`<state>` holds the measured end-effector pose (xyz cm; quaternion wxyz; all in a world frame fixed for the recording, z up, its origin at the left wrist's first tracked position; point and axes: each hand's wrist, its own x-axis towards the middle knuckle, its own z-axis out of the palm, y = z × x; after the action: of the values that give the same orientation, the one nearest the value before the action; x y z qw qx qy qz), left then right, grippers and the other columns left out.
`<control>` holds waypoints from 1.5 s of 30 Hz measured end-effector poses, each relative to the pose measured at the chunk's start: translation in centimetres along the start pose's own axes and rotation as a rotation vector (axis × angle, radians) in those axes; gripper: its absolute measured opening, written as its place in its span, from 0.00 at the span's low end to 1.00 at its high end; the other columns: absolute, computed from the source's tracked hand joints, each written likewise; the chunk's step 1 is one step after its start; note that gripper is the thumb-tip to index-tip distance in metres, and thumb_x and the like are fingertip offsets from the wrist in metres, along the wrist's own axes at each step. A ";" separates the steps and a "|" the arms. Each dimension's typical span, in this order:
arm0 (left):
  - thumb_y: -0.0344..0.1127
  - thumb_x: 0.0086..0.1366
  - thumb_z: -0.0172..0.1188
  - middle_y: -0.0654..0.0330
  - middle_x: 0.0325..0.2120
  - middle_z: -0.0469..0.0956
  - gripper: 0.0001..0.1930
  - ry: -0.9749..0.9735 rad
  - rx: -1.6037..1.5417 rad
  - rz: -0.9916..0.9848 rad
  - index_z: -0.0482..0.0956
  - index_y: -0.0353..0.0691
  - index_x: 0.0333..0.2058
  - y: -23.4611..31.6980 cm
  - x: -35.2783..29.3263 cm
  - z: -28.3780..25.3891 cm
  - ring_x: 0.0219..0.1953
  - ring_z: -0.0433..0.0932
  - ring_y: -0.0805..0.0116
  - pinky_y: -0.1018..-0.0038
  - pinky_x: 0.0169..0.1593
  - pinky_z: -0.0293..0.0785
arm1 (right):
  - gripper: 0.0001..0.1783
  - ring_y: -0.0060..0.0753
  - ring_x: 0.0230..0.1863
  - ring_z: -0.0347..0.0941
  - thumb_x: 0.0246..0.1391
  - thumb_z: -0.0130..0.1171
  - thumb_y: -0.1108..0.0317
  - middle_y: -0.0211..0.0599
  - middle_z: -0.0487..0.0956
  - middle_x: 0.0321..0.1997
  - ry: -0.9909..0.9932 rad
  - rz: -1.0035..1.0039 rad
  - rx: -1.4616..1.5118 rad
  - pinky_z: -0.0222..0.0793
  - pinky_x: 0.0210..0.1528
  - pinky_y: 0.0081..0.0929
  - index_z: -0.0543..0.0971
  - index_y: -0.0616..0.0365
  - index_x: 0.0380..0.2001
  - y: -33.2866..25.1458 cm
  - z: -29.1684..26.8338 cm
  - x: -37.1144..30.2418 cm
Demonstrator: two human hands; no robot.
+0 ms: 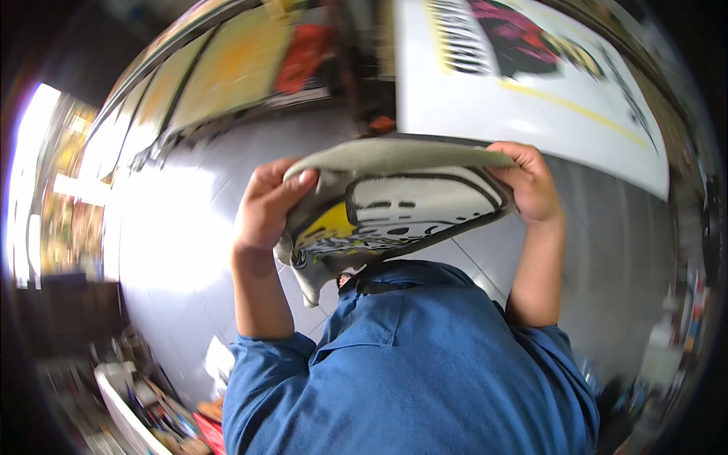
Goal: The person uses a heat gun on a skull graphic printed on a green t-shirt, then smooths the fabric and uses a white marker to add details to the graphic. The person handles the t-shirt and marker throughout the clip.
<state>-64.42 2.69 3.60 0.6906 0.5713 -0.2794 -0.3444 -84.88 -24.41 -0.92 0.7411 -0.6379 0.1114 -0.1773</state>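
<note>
A grey-beige T-shirt [409, 157] with a large black, white and yellow cartoon print is stretched between my two hands in front of my chest. My left hand [262, 205] pinches its left upper corner, thumb on top. At the opposite corner my right hand [535, 186] grips the cloth, with the fingers over the edge. The fabric sags toward my body, its printed side facing me at a steep slant. A loose fold that looks like a sleeve hangs below my left hand. The lower part of the shirt is partly hidden by its own folds.
Beyond the shirt at the right lies a white board [470, 106] with a printed picture. Yellowish framed panels [227, 68] and a red cloth-like thing [303, 59] are at the far left. Grey floor tiles [189, 265] surround me. A cluttered bin [125, 402] stands lower left.
</note>
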 end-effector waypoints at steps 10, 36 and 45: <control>0.31 0.63 0.64 0.63 0.23 0.74 0.09 -0.885 -0.065 -0.020 0.81 0.29 0.31 -9.6 9.7 26.7 0.28 0.69 0.75 0.78 0.33 0.65 | 0.06 0.18 0.33 0.74 0.53 0.59 0.75 0.30 0.81 0.30 0.977 -0.144 -0.022 0.68 0.36 0.17 0.81 0.66 0.34 -1.6 -15.4 -25.4; 0.40 0.72 0.53 0.56 0.39 0.82 0.16 -1.286 -0.005 -0.751 0.78 0.30 0.45 -31.6 16.9 99.2 0.40 0.80 0.71 0.76 0.45 0.76 | 0.05 0.18 0.32 0.72 0.48 0.58 0.76 0.28 0.79 0.29 1.783 0.108 -0.212 0.68 0.37 0.18 0.80 0.64 0.30 -7.0 -58.6 -58.5; 0.39 0.72 0.53 0.59 0.35 0.81 0.14 -1.378 0.026 -0.634 0.77 0.32 0.43 -34.7 9.2 126.8 0.36 0.79 0.76 0.78 0.42 0.75 | 0.04 0.17 0.31 0.73 0.52 0.58 0.78 0.28 0.80 0.28 1.845 0.028 -0.033 0.69 0.35 0.18 0.80 0.64 0.31 -9.6 -76.1 -77.0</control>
<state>-163.10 -84.09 -6.31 0.2209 0.2882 -0.4741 -0.8021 -186.03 -63.35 -8.43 0.3515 -0.2529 0.6683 -0.6049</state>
